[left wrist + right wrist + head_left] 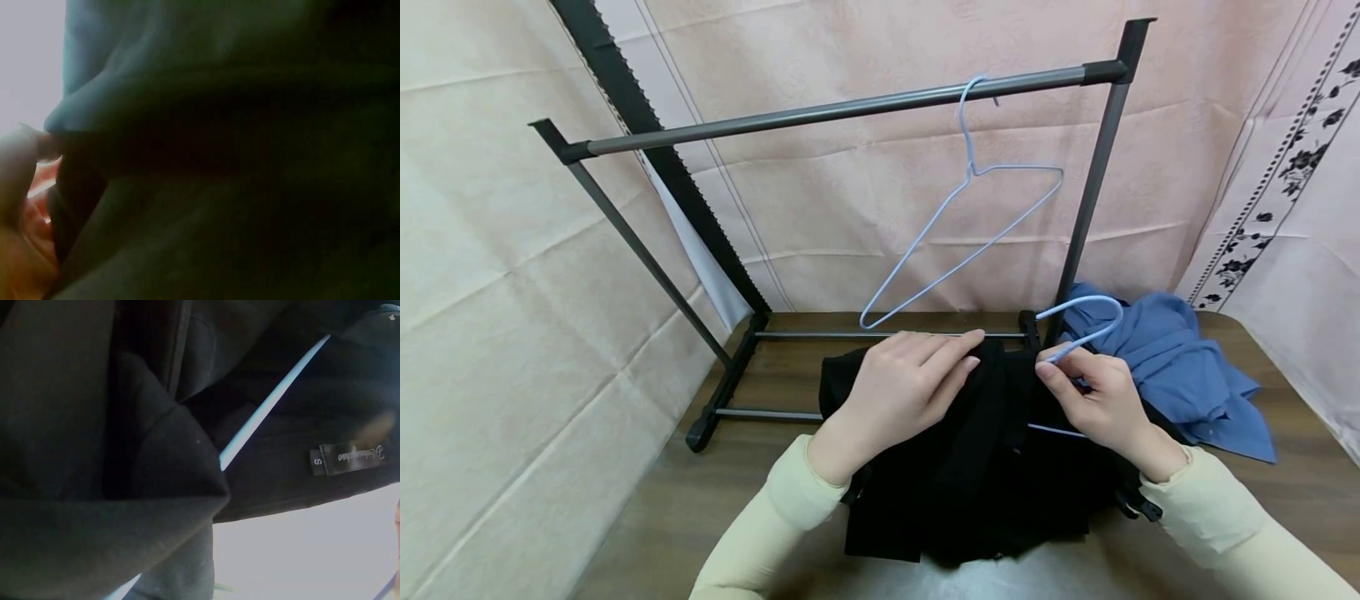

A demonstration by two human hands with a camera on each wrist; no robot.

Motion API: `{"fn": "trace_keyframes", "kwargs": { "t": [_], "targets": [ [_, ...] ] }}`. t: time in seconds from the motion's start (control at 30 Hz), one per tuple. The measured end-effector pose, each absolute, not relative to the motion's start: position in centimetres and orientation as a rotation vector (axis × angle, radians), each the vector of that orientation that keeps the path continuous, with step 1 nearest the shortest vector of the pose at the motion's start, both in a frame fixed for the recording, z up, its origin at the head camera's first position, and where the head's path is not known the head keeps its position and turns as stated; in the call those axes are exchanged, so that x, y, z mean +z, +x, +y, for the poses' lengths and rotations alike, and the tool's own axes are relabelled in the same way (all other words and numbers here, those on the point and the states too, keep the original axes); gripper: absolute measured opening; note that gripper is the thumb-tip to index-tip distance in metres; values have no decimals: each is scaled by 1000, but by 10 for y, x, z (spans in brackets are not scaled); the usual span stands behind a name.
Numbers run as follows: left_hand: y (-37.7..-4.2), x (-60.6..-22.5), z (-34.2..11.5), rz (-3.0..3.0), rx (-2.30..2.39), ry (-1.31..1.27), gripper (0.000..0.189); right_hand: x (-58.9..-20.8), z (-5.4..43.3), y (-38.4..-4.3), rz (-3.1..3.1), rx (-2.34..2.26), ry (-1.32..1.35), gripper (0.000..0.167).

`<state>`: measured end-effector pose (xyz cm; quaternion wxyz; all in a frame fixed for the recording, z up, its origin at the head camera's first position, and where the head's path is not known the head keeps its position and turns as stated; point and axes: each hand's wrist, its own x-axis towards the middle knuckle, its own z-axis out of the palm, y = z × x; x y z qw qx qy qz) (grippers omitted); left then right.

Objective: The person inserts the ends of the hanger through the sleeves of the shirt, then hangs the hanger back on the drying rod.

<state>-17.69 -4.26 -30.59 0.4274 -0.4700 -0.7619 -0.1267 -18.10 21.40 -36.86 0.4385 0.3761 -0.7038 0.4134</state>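
A black garment [955, 492] lies in front of the person, its upper edge raised by the hands. With thumb and fingers, my left hand [898, 383] holds that upper edge; the left wrist view is mostly dark cloth. My right hand [1097, 396] pinches a light blue hanger [1088, 338] at the base of its hook. Most of this hanger is hidden by the garment. In the right wrist view the hanger's bar [275, 403] runs across the black cloth, near a sewn-in label [353, 459] marked S.
A dark metal clothes rack [835, 110] stands on the wooden table [655, 500]. From its top rail hangs a bare light blue hanger [925, 229]. Crumpled blue cloth [1187, 367] lies at the right, beside the rack's post. Pale fabric curtains close off the back and sides.
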Motion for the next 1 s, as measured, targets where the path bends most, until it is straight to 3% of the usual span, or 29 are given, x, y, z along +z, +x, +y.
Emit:
{"fn": "trace_keyframes", "kwargs": {
  "t": [0.5,0.73,1.0],
  "targets": [
    [-193,-290,-102,-1960,-662,-1080,43,-368,226,-180,-1688,1106,849,47],
    [-205,-309,-125,-2162,-1113,-1124,53,-358,233,-175,-1591,1159,761,47],
    [-209,-331,-125,-2312,-1298,-1118,63,-348,233,-169,-1560,1194,752,44]
  ]
}}
